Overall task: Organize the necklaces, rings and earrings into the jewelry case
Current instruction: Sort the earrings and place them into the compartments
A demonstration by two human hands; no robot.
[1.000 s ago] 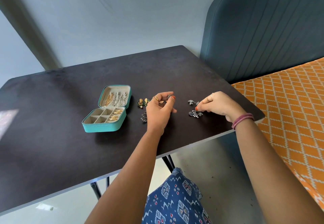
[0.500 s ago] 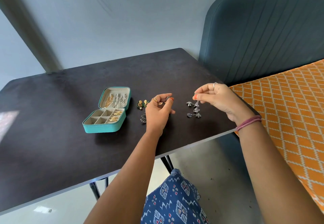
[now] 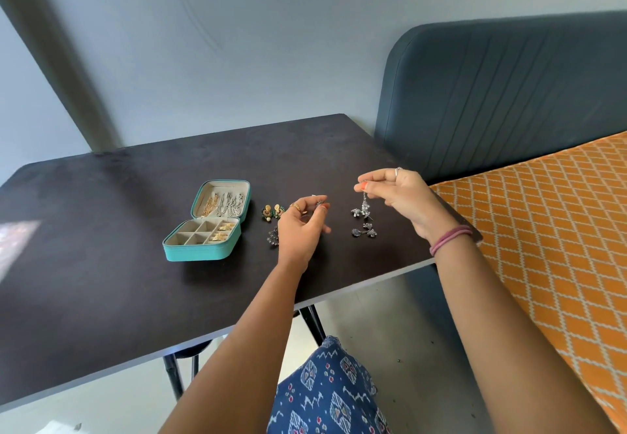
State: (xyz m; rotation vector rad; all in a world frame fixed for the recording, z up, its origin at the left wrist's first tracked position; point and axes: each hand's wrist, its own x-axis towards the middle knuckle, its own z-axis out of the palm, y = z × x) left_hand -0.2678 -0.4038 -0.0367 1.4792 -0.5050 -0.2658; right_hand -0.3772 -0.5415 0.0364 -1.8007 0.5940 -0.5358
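Note:
An open teal jewelry case (image 3: 195,253) lies on the dark table (image 3: 101,281); necklaces hang in its lid and gold pieces sit in its right compartments. My right hand (image 3: 400,196) pinches a silver dangling earring (image 3: 364,205) and holds it just above the table. A second silver earring (image 3: 356,212) lies below it, and a dark pair (image 3: 365,230) lies nearer me. My left hand (image 3: 302,226) hovers with a small dark earring (image 3: 319,203) between thumb and fingertips. Two gold-green earrings (image 3: 272,211) lie between the case and my left hand. More dark earrings (image 3: 272,237) peek out by my left wrist.
A blue upholstered headboard (image 3: 509,94) stands right of the table. An orange patterned bed cover (image 3: 549,230) lies beside the table's right edge. A grey wall is behind. My knee in blue patterned cloth (image 3: 325,389) shows under the near table edge.
My right hand pinched a silver earring on the table and raised it, so it now dangles in the air. My left hand stayed in place with its small earring.

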